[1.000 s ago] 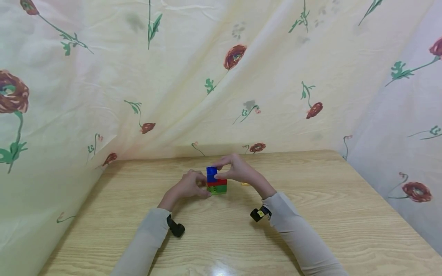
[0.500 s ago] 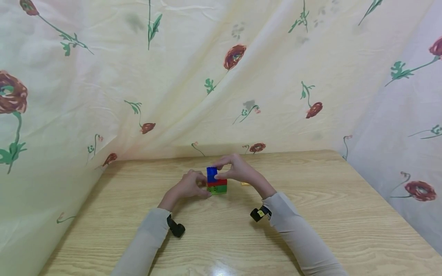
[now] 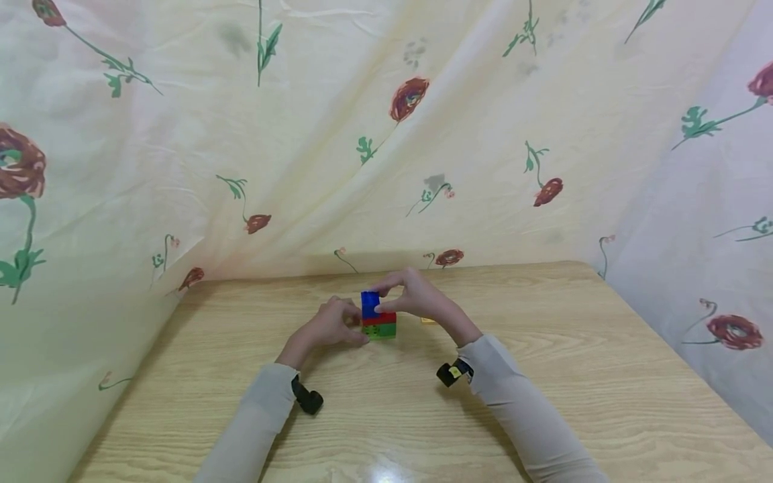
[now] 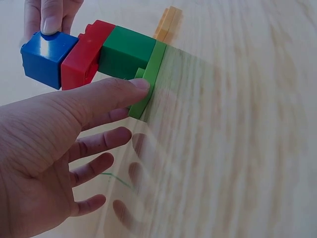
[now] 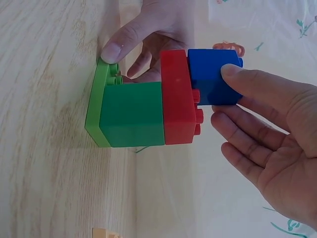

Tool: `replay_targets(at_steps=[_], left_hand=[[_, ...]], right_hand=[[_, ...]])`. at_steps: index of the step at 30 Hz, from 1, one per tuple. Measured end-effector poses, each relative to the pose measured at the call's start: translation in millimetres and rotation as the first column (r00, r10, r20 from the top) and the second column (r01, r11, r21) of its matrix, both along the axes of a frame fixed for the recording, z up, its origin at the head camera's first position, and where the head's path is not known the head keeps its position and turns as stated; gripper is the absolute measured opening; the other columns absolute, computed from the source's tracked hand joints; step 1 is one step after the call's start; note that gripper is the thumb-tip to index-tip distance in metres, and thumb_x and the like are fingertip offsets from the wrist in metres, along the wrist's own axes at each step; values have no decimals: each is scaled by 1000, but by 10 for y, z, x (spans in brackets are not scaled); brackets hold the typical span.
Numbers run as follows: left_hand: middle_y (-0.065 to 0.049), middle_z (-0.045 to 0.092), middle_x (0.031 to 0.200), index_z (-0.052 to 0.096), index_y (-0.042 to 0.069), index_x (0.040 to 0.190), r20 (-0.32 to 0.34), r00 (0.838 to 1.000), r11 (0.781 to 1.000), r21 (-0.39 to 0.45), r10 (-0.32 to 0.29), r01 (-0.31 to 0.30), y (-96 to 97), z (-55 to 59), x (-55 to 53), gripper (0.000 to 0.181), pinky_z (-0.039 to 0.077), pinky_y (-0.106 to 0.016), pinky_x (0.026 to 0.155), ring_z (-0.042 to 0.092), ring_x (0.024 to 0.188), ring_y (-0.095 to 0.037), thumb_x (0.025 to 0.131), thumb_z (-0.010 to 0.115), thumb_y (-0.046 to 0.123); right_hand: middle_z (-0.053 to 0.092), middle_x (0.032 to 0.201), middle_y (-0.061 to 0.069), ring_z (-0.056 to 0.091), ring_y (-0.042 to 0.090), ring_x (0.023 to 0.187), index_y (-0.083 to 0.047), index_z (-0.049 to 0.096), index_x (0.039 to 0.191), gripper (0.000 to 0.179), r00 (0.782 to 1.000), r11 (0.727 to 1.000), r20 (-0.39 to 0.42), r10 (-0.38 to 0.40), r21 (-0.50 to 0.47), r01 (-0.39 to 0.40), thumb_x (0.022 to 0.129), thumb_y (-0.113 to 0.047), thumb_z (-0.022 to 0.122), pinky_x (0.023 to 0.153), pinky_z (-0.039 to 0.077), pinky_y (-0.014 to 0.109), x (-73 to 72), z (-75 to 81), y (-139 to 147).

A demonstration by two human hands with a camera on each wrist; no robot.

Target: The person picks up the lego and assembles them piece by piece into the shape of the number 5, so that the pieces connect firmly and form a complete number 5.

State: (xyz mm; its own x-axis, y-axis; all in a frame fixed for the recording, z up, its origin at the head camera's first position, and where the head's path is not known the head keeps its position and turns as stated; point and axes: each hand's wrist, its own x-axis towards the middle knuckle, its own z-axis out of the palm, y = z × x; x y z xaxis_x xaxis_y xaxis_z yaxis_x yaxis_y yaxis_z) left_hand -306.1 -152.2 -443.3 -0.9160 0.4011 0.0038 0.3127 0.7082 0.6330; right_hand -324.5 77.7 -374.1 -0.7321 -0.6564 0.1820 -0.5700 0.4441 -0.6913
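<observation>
A small stack of toy building bricks stands on the wooden table point(image 3: 543, 402). At its bottom is a flat light green brick point(image 5: 93, 109), bearing a taller dark green brick point(image 5: 131, 114). A red brick point(image 5: 176, 99) lies over that, its far-left end overhanging the light green studs. On top of the red one sits a blue brick point(image 4: 44, 57). My right hand point(image 3: 417, 298) pinches the blue brick between thumb and index finger. Low at the stack's left side, my left hand point(image 3: 329, 323) pinches the light green brick, its thumb at the near edge; the other fingers spread loosely.
A yellow-orange brick point(image 4: 168, 24) lies on the table to the right of the stack, partly behind the right forearm in the head view. Flowered cloth point(image 3: 338, 134) hangs behind the table and along both sides. Each wrist carries a black camera point(image 3: 311, 401).
</observation>
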Motion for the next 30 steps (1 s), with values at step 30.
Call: replay_targets(at_steps=[30], left_hand=[[5,67,100,81,19,105,-17,999,999,8,-41,41,-14,-15,9,27,32,-53,100,46,104,-21,80,88,29]], right_hand=[[76,109,6,66,25,101,-10,77,118,32,999,999,-31,-14,29,15,87,-14,82,86,55,35,31,12,-14]])
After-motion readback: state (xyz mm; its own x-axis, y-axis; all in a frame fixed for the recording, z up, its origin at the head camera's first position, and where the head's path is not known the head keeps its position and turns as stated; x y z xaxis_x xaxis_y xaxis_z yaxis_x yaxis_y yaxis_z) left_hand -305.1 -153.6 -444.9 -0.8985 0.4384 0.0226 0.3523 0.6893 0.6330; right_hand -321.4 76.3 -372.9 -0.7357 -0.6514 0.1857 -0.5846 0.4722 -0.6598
